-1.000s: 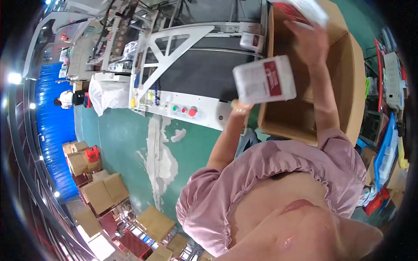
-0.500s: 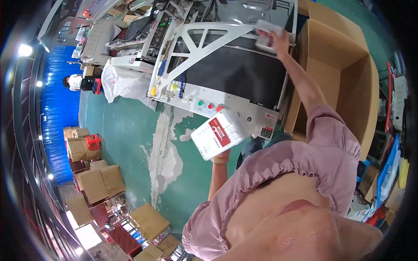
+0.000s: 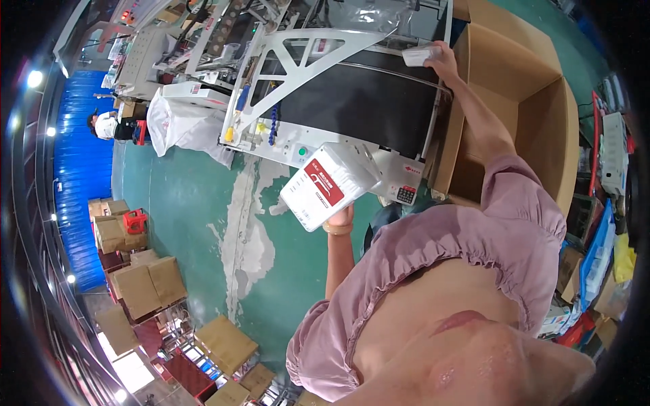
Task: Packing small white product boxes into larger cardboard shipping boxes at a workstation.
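L hand (image 3: 340, 218) grips one white pack w/ red label (image 3: 330, 184), fingers clenched under it, held low in front of the black conveyor belt (image 3: 365, 101). R hand (image 3: 443, 59) stretches to the belt's far end, fingers grasping a 2nd white pack (image 3: 420, 54). Open cardboard box (image 3: 535, 115) sits right of belt, within reach. Packs: 2; box: 1.

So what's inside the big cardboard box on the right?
The cardboard box shows only bare brown inner walls; nothing visible inside. Its bottom is hidden behind the person's right arm and pink sleeve.

Bright ovhd lamps, heavy fisheye warp.
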Demonstrator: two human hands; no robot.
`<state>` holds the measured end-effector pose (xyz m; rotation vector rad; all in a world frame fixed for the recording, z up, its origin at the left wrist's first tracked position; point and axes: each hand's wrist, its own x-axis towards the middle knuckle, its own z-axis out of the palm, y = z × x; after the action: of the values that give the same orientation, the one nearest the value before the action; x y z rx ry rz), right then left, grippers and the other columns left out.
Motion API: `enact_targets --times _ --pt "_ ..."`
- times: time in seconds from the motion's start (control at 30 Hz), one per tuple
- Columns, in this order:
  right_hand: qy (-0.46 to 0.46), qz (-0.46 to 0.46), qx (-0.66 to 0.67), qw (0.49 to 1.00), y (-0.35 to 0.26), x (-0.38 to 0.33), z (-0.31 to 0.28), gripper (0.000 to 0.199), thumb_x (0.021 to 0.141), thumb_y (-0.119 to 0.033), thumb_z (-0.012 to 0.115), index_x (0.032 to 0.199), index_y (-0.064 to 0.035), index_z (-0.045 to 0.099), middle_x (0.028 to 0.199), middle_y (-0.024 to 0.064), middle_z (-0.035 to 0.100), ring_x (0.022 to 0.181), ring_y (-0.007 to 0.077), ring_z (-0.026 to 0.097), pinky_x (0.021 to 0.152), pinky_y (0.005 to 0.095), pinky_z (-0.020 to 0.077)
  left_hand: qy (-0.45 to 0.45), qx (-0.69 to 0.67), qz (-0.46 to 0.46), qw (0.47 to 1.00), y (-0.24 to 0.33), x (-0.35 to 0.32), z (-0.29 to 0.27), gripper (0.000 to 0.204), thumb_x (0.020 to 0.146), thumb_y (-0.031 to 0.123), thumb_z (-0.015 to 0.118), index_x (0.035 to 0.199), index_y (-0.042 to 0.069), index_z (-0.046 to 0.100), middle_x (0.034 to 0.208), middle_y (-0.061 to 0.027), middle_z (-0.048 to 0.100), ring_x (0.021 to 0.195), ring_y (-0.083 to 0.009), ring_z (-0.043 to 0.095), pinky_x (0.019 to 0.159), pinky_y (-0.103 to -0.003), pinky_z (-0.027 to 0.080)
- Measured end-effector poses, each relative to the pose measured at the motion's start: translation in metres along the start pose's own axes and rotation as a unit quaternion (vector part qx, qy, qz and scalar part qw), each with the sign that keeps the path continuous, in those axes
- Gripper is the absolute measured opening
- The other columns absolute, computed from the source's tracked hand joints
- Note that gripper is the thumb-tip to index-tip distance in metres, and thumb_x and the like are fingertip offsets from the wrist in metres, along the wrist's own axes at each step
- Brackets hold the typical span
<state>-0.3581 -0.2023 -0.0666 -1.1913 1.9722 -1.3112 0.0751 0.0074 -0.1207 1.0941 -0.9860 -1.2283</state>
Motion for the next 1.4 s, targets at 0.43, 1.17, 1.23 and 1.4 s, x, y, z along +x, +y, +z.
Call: enact_targets --times 0.43,1.17,1.23,1.4 --pt "-0.108 -0.114 -0.345 0.925 0.04 0.0 -0.033 0.065 0.062 -0.011 0.067 0.12 -0.0128 0.037 0.122 0.0149 0.042 0.11 0.0381 0.041 0.091 0.0451 0.0366 -0.004 -0.189 -0.06 0.98 0.044 -0.033 0.025 0.063 0.062 0.001 0.065 0.121 0.006 0.041 0.112 -0.0074 0.05 0.105 -0.0262 0.047 0.093 -0.041 0.037" --pt "-0.448 -0.381 0.013 0.809 -0.209 -0.146 -0.079 0.081 0.058 -0.03 0.077 0.126 -0.0095 0.039 0.117 0.0078 0.044 0.083 0.0179 0.05 0.071 0.0302 0.0437 -0.009 -0.185 -0.082 0.979 0.072 -0.014 0.082 0.07 0.06 -0.007 0.069 0.123 0.003 0.04 0.117 -0.0081 0.05 0.108 -0.0233 0.048 0.092 -0.036 0.04" --pt "-0.454 -0.404 0.004 0.794 -0.232 -0.161 -0.079 0.086 0.053 -0.027 0.078 0.127 -0.0071 0.038 0.122 0.0079 0.041 0.088 0.0172 0.05 0.073 0.0293 0.043 -0.033 -0.186 -0.067 0.98 0.069 -0.01 0.089 0.074 0.059 -0.006 0.071 0.124 0.003 0.039 0.118 -0.0083 0.049 0.108 -0.0226 0.049 0.091 -0.035 0.042" --pt "-0.432 -0.464 -0.056 0.772 -0.241 -0.17 -0.07 0.086 0.05 -0.025 0.077 0.125 -0.0058 0.039 0.119 0.0132 0.043 0.098 0.0256 0.051 0.079 0.0331 0.0433 -0.054 -0.154 -0.03 0.986 0.062 -0.006 0.097 0.085 0.055 -0.003 0.075 0.128 0.006 0.033 0.12 -0.0072 0.048 0.109 -0.0214 0.049 0.092 -0.035 0.041"
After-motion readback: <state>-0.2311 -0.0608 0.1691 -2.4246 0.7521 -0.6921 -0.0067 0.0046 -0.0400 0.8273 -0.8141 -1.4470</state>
